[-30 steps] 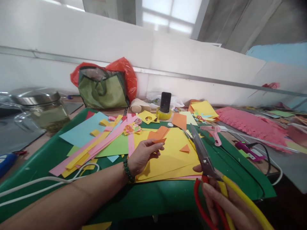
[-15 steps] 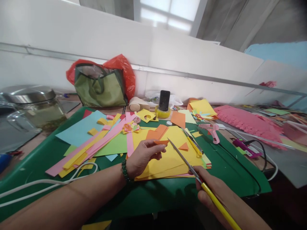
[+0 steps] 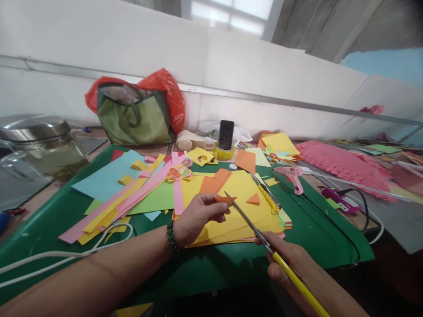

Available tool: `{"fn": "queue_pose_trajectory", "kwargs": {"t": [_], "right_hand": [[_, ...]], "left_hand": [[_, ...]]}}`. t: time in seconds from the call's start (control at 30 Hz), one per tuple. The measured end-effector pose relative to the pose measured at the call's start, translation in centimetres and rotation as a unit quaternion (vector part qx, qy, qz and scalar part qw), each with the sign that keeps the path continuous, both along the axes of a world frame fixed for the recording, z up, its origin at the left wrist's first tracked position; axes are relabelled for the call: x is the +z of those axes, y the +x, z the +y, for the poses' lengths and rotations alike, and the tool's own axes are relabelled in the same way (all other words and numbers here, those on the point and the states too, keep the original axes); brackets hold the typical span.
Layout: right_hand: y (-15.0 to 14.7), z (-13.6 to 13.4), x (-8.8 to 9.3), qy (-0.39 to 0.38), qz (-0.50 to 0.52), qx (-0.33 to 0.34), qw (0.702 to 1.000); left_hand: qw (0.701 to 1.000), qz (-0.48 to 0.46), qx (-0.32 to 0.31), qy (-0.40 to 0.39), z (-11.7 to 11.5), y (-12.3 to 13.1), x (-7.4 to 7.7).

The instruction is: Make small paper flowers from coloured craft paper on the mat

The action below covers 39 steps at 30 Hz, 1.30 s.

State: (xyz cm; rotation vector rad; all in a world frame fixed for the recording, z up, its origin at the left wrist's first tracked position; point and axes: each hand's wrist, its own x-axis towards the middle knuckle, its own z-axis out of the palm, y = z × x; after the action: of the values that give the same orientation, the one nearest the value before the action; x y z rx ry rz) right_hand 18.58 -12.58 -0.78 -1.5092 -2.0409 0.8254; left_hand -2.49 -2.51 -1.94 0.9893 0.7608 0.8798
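A small folded-looking piece of orange paper (image 3: 223, 200) is pinched between the thumb and fingers of my left hand (image 3: 206, 211). My right hand (image 3: 287, 255) is wrapped round a pair of scissors (image 3: 246, 219) with yellow handles, seen nearly edge-on. Their metal blades point up and left, and the tip overlaps the orange piece in view. Whether they touch it I cannot tell. Beneath both hands lies a stack of yellow paper sheets (image 3: 211, 231). On it rest an orange paper triangle (image 3: 254, 199), orange strips (image 3: 215, 181) and a yellow utility knife (image 3: 269, 199).
Pink and yellow paper strips (image 3: 132, 199) and a paper flower (image 3: 178, 175) lie left. A pink glue gun (image 3: 294, 178) with a black cord stands right. Behind are a phone (image 3: 226, 134) on a tape roll (image 3: 224, 152), a green bag (image 3: 135, 116) and a glass jug (image 3: 49, 149).
The scissors have moved slightly up and left, so their tip now overlaps the orange piece. My left hand keeps its pinch, and the orange piece has tilted a little. The view has shifted slightly.
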Motion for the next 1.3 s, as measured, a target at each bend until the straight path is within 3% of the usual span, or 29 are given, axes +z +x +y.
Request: {"fn": "queue_pose_trajectory", "kwargs": {"t": [0.4, 0.7, 1.3], "right_hand": [[0.1, -0.1, 0.5, -0.037, 0.027, 0.007, 0.999], [1.2, -0.4, -0.3, -0.018, 0.001, 0.013, 1.0], [0.7, -0.2, -0.4, -0.004, 0.005, 0.025, 1.0]], "left_hand": [[1.0, -0.005, -0.013, -0.014, 0.0, 0.1, 0.5], [0.999, 0.005, -0.034, -0.01, 0.2, 0.0, 0.5], [0.999, -0.004, -0.028, -0.024, 0.0, 0.0, 0.1]]}}
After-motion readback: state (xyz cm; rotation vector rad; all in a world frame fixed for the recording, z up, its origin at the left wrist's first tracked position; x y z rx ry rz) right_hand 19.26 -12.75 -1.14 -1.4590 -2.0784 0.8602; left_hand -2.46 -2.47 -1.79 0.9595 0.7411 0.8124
